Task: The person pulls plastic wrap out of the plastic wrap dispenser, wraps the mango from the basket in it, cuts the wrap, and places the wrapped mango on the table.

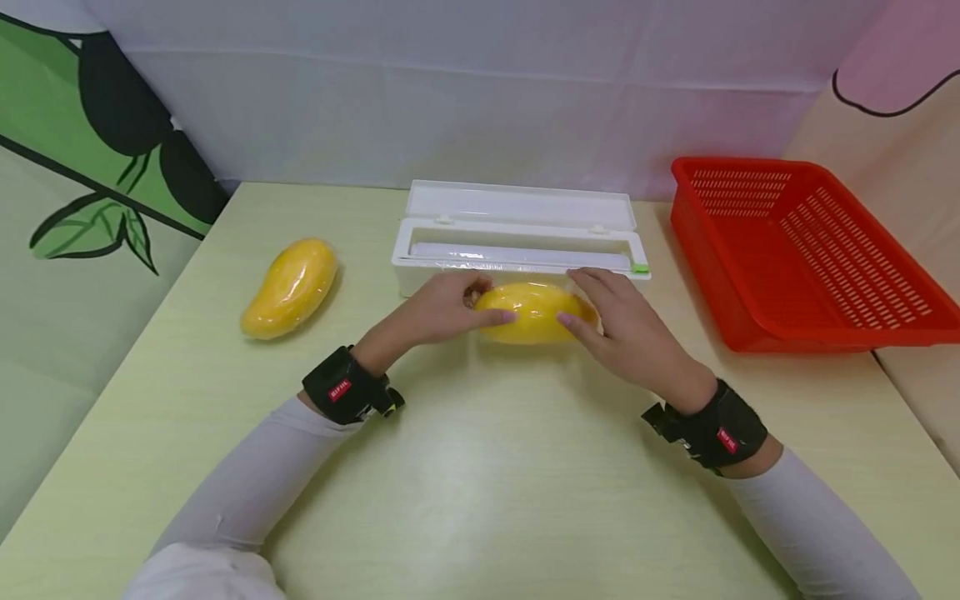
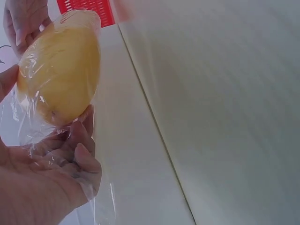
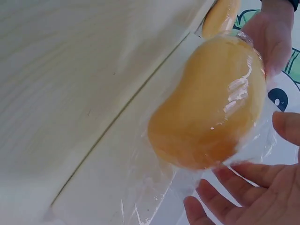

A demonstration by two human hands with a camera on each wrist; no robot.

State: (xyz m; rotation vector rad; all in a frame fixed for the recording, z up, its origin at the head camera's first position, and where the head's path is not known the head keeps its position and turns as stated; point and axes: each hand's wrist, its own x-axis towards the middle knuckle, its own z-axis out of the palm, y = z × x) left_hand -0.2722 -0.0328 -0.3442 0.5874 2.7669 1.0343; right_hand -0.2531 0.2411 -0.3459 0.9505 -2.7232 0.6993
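Wrapping looks to me like the step in hand, and I judge that the next move calls for tucking in whatever hangs loose. In front of the open box [image 1: 517,229], the left hand [image 1: 447,311] curls its fingers inward and the right hand [image 1: 628,335] bends its own more loosely, slightly spread, both gripping the mango [image 1: 534,312] between them through clear film [image 2: 29,131].

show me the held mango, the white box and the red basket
Held mango [image 1: 536,312]: head view, upper side.
White box [image 1: 519,207]: head view, open lid.
Red basket [image 1: 791,271]: head view, inside bottom.
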